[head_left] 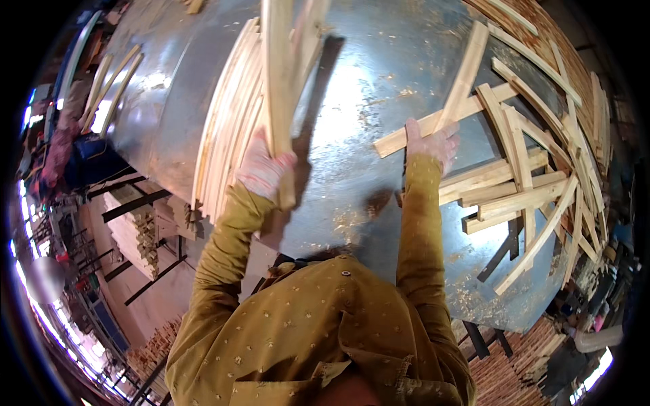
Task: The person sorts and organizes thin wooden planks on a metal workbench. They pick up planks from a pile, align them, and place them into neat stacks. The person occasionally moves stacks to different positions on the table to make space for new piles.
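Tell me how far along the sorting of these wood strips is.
Partly done, it seems. A neat stack of strips already lies on the metal table. The left hand holds a few strips upright, and the right hand touches one strip of the loose pile, which looks large and unsorted.

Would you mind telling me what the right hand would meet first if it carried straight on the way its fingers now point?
The right hand already touches a loose wooden slat; straight on, it would probably meet the jumbled slat pile beyond, though depth is unclear.

A sheet-metal table (379,81) strewn with sawdust — stacked timber (139,233) on dark racks below, windows (40,298) glaring at left
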Demonstrator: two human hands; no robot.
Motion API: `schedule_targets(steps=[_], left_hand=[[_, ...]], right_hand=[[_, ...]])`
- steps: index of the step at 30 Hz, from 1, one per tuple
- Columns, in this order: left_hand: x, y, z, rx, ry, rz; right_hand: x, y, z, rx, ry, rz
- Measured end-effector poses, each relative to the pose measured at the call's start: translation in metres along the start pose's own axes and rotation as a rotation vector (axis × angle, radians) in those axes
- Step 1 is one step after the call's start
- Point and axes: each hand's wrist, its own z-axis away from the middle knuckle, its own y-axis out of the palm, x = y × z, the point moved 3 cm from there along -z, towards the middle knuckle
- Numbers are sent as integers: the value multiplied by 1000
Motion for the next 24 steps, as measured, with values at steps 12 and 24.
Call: schedule_targets(steps=[12, 24], left_hand=[[154, -329, -97, -324, -314, -1198], [64, 46, 23, 810, -222, 414]], right_hand=[[25, -40, 80, 299, 218, -424], [0, -45, 173, 1422, 309, -2211]])
